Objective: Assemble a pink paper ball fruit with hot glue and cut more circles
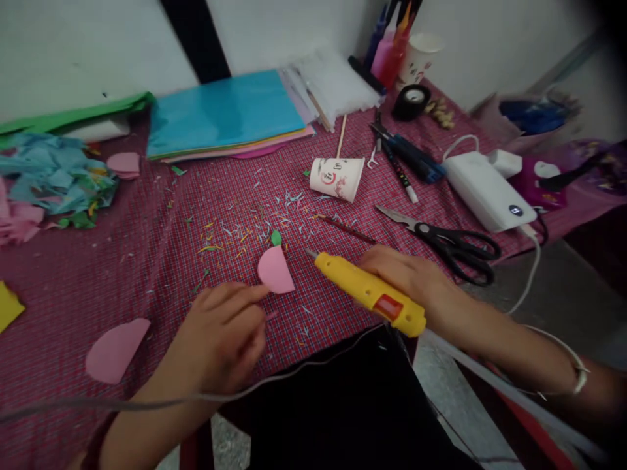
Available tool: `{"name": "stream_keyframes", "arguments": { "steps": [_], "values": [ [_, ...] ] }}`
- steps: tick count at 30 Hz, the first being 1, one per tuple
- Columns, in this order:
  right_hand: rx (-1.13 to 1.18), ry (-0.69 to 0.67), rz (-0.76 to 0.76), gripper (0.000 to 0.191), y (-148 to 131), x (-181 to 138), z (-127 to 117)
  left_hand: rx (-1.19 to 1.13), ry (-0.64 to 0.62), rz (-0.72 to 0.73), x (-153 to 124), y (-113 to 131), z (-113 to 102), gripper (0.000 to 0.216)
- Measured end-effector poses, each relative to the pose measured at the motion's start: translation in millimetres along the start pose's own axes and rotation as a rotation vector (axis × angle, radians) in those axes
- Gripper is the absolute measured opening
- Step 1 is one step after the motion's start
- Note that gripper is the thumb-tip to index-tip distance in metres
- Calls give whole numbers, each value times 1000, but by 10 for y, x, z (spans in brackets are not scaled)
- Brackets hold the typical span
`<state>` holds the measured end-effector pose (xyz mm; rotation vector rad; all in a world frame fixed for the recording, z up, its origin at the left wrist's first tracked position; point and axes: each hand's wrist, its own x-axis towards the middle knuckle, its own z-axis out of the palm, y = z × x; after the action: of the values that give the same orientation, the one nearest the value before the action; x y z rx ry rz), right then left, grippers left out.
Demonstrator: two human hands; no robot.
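A yellow glue gun (pixel 355 284) with a red panel is in my right hand (pixel 409 274), its metal nozzle tilted toward the middle of the table. From its rear end a long pale rod (pixel 490 372) runs down to the right. My left hand (pixel 228 329) has its index finger stretched out, the tip touching the lower edge of a pink half-round paper piece (pixel 275 269). The other fingers are curled and partly hidden. A small green paper leaf (pixel 276 237) lies at the top of that piece. Another pink paper piece (pixel 116 351) rests left of my left hand.
Scissors (pixel 441 241), a white power bank (pixel 490 192), a blue-handled cutter (pixel 414 156) and black tape (pixel 411 102) lie at the right. A paper cup (pixel 337 177) lies tipped amid scraps. Blue sheets (pixel 225 114) and crumpled paper (pixel 59 173) are behind. A grey cord (pixel 196 398) crosses in front.
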<state>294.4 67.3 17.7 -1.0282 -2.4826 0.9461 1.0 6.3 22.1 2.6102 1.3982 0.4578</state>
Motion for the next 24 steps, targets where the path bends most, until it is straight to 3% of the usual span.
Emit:
{"name": "stream_keyframes", "arguments": {
  "steps": [3, 5, 8, 13, 16, 18, 21, 24],
  "values": [
    [-145, 119, 3, 19, 88, -152, -143, -134, 109, -271, 11, -22, -139, 16],
    [-260, 177, 53, 19, 185, -248, -250, -245, 95, -425, 56, -51, -208, 24],
    [-405, 234, 144, 19, 382, -329, -383, -483, 23, -551, 179, -108, -216, 29],
    [-497, 313, 242, 24, 696, -316, -495, -853, 142, -746, 357, -198, -109, 33],
    [-465, 325, 263, 32, 794, -287, -540, -836, 210, -756, 358, -244, -122, 19],
    [-441, 311, 245, 35, 825, -266, -566, -759, 144, -753, 331, -274, -165, 11],
    [-436, 283, 197, 36, 836, -215, -587, -715, 45, -755, 289, -326, -222, 19],
    [-465, 236, 180, 33, 824, -141, -576, -695, 2, -630, 272, -389, -230, 23]
  ]
}}
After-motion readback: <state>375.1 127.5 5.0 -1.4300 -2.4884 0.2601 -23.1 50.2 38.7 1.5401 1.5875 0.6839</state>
